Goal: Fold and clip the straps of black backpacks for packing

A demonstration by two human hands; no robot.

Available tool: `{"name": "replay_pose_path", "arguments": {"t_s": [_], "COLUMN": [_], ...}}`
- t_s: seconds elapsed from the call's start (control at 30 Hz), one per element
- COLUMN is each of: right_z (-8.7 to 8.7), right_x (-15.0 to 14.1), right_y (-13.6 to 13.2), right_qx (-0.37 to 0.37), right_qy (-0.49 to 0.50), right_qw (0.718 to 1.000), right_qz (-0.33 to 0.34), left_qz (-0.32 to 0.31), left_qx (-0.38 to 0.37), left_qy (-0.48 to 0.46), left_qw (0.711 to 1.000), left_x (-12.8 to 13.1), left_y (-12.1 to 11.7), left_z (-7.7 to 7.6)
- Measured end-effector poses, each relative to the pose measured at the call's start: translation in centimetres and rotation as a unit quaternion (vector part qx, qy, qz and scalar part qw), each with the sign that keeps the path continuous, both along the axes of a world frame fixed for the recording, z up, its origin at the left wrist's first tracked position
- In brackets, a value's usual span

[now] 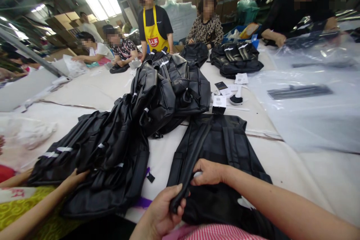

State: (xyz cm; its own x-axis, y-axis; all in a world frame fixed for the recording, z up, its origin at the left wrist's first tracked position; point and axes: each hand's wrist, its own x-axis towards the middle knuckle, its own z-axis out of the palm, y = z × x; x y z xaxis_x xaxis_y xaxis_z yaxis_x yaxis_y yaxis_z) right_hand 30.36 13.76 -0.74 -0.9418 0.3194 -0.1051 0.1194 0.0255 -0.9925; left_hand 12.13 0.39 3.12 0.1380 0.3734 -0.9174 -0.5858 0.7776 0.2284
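Note:
A black backpack lies flat on the white table right in front of me, back side up. My left hand is closed round the lower end of one black shoulder strap. My right hand rests on the backpack just above, fingers curled and pinching a small white piece I cannot name. To the left, a heap of the same black backpacks stretches toward the middle of the table.
A co-worker's hand at the lower left touches the heap. Small white and black tags lie beyond my backpack. Clear plastic bags cover the right side. Several people work at the far edge beside more backpacks.

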Motion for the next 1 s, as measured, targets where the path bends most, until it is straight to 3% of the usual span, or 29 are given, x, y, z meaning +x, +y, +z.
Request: {"name": "replay_pose_path", "arguments": {"t_s": [0.07, 0.13, 0.23, 0.33, 0.47, 0.57, 0.73, 0.83, 1.0], "right_z": [0.0, -0.4, -2.0, -3.9, -5.5, -5.4, -2.4, -0.3, 0.2], "right_x": [-0.2, -0.4, -0.4, -0.1, -0.5, -0.8, 0.4, 0.7, -0.9], "right_y": [-0.7, -1.2, -1.3, -0.8, -0.3, 0.0, 0.0, -0.5, -1.7], "right_qx": [0.075, 0.213, 0.414, 0.497, 0.521, 0.498, 0.427, 0.404, 0.421], "right_qy": [0.031, 0.048, 0.002, -0.040, -0.078, -0.078, -0.068, -0.089, -0.107], "right_qw": [0.997, 0.976, 0.908, 0.863, 0.845, 0.859, 0.899, 0.909, 0.899], "right_qz": [-0.005, -0.027, -0.065, -0.084, -0.094, -0.091, -0.072, -0.057, -0.060], "left_qz": [-0.006, -0.013, -0.003, 0.017, 0.019, 0.022, 0.027, -0.017, -0.119], "left_qx": [0.001, 0.010, 0.023, 0.018, 0.016, 0.017, -0.010, -0.013, 0.100], "left_qy": [-0.005, -0.016, -0.008, 0.019, 0.044, 0.054, 0.026, -0.005, 0.043], "left_qw": [1.000, 1.000, 1.000, 1.000, 0.999, 0.998, 0.999, 1.000, 0.987], "left_x": [0.0, 0.2, 0.8, 1.3, 1.2, 0.9, 0.2, -0.3, -0.8], "left_y": [0.0, -0.2, -0.5, -0.7, -1.0, -1.1, -0.7, -0.1, 0.3], "left_z": [-0.2, -0.3, -0.3, -0.4, -0.9, -0.9, 0.6, 1.3, 1.0]}}
